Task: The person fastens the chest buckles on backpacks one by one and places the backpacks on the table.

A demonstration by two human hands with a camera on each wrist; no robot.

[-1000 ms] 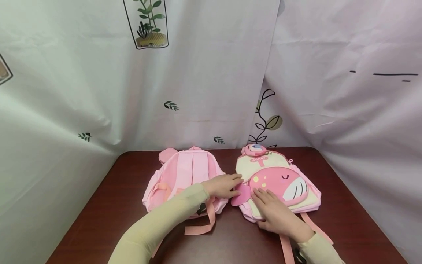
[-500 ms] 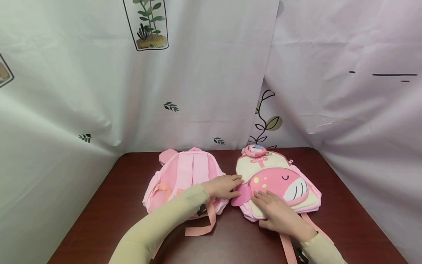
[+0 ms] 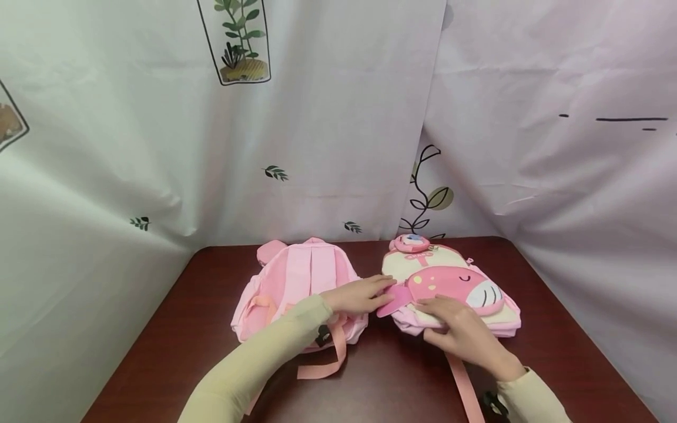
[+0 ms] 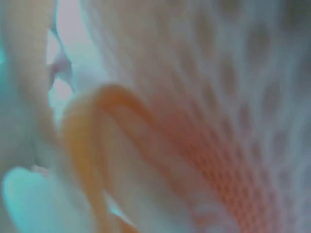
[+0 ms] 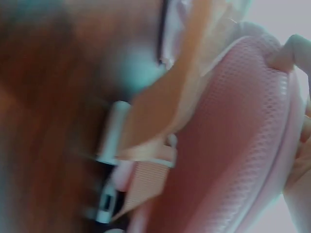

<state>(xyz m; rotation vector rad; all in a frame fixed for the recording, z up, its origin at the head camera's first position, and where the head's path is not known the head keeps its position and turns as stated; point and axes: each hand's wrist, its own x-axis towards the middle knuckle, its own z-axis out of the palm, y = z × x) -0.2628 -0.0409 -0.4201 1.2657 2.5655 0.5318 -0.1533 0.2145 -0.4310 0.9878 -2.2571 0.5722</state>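
Observation:
A cream and pink backpack (image 3: 449,288) with a whale on its front lies at the right in the head view. My right hand (image 3: 468,335) grips its near edge, fingers on top and thumb below, and this edge is raised. The right wrist view shows the pink mesh back panel (image 5: 218,126) with the thumb at its rim. My left hand (image 3: 359,295) reaches across a second pink backpack (image 3: 296,276), which lies straps up. Its fingertips are at the whale's tail fin (image 3: 394,301) and the bag's left edge; I cannot tell whether they pinch it.
An orange strap (image 3: 325,370) trails from the left backpack over the dark red-brown table (image 3: 174,329). Another strap (image 3: 465,388) and a black buckle (image 3: 496,405) hang by my right wrist. Printed white cloth (image 3: 328,117) encloses the table's back and sides.
My right hand has slid from the whale's front to the near edge and raised it, tilting the right backpack and shifting it slightly right. My left hand has shifted slightly right with it.

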